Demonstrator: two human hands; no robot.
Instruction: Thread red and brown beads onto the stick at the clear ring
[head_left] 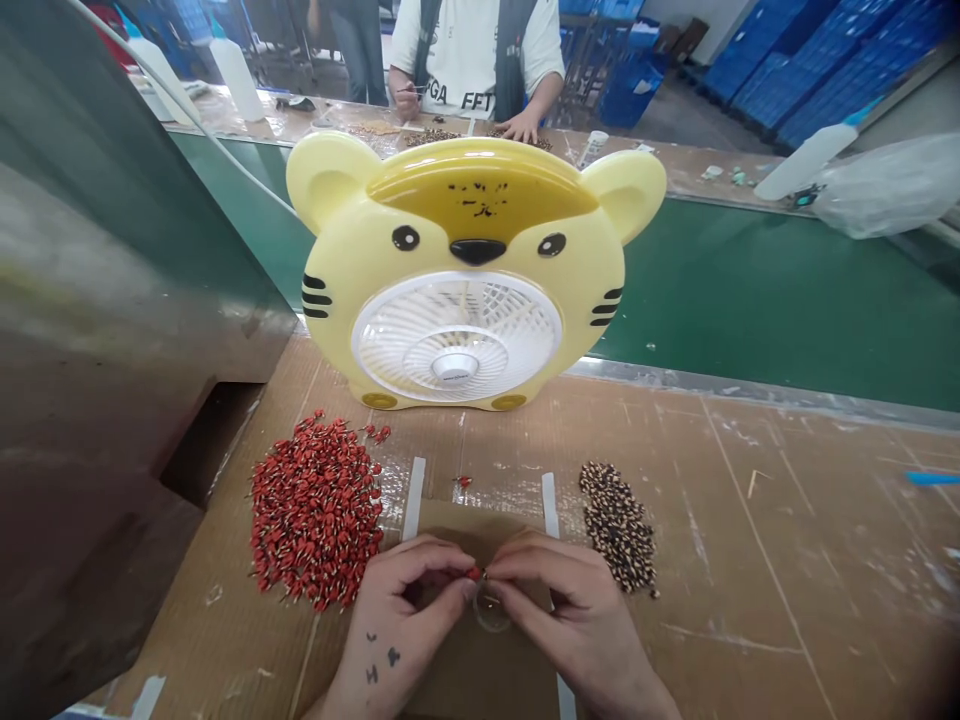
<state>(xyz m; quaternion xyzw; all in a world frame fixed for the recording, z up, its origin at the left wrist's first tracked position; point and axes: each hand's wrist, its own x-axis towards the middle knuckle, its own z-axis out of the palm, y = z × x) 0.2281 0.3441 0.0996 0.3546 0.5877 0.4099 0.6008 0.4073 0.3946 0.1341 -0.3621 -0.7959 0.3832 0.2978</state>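
A small red part [474, 573] is sitting between the two hands, above a brown board [480, 685], its red body facing the right hand [581, 610]. Its long axis appears to be running roughly sideways, from hand to hand, though fingers are hiding most of it. The left hand [401, 620] is pinching it between thumb and fingertips. The right hand's thumb and fingertips are drawing close beside it, where a tiny dark-and-gold bit is showing; whether they are clamping it, I cannot tell. The part is looking bright red. Below the fingertips, a clear round object [493, 629] is partly showing.

Matching red parts with gold-toned pins are lying in a heap [319, 515] at left, pointing every way; a loose one [465, 482] is lying beyond the board. Dark-and-gold pieces [619, 525] are forming a pile at right.

Dark marks, one resembling an "H", are showing on the left hand. The tiger-faced fan [456, 335] is bearing a hub label too small to read; a co-worker's white shirt [465, 50] is showing "GA" and "FFT".
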